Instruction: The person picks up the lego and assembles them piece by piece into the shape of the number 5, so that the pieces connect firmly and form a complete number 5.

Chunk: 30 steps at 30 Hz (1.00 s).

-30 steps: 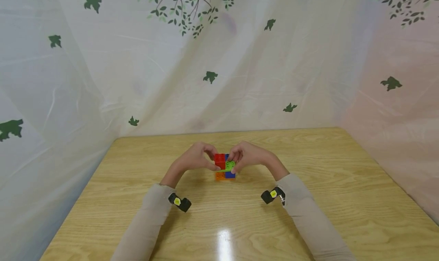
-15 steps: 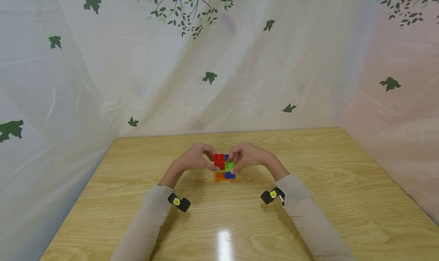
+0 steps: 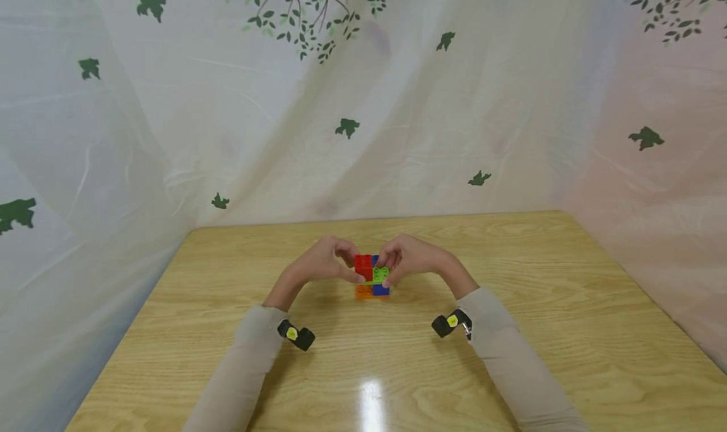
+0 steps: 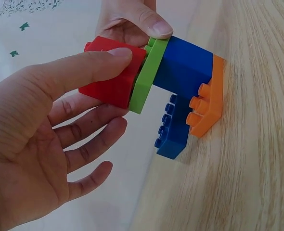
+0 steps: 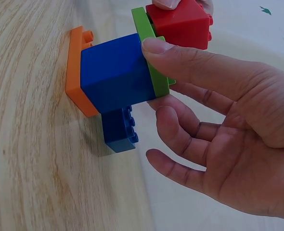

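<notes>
A small toy building brick stack stands on the table, an orange plate (image 4: 212, 103) at its base. A tall blue brick (image 5: 115, 72) rises from the orange plate, and a lower dark blue brick (image 4: 175, 132) with studs shows behind it. The green plate (image 4: 147, 79) lies across the top of the tall blue brick. My left hand (image 3: 325, 260) pinches the red brick (image 4: 103, 79) at the green plate's left end, where a narrow dark gap shows between them. My right hand (image 3: 416, 256) pinches the green plate's right end, its thumb at the edge above the blue brick.
The wooden table (image 3: 363, 350) extends around the stack on all sides. A pale curtain (image 3: 272, 123) with printed leaves and birds hangs behind it. Black wrist cameras sit on both sleeves.
</notes>
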### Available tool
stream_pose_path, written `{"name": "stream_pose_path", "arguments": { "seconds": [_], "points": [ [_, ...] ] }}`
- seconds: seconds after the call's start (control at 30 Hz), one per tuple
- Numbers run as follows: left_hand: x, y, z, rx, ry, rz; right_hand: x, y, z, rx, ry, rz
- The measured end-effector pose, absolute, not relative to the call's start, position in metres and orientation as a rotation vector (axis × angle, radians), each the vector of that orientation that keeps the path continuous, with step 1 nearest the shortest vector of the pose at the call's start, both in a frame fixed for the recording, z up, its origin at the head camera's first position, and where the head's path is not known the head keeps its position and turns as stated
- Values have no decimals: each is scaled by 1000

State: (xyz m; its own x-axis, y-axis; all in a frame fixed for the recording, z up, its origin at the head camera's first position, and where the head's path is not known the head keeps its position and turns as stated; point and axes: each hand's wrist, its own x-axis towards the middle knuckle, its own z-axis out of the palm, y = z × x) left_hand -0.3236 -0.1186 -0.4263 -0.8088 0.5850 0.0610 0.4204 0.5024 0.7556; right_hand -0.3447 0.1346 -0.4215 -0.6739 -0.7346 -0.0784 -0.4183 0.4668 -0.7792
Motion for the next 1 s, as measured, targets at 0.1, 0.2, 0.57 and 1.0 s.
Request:
{"name": "stream_pose_path", "arguments": {
  "seconds": [0.1, 0.2, 0.57, 1.0],
  "points": [
    [-323, -119, -426, 862, 2546, 1198, -345, 135, -422, -965, 2315, -1066],
    [-322, -119, -425, 861, 2552, 1194, -344, 135, -422, -957, 2310, -1069],
    [-321, -119, -423, 860, 2581, 1167, -344, 135, -422, -951, 2301, -1082],
    [-323, -119, -425, 856, 2559, 1193, -344, 134, -421, -935, 2293, -1092]
  ]
}}
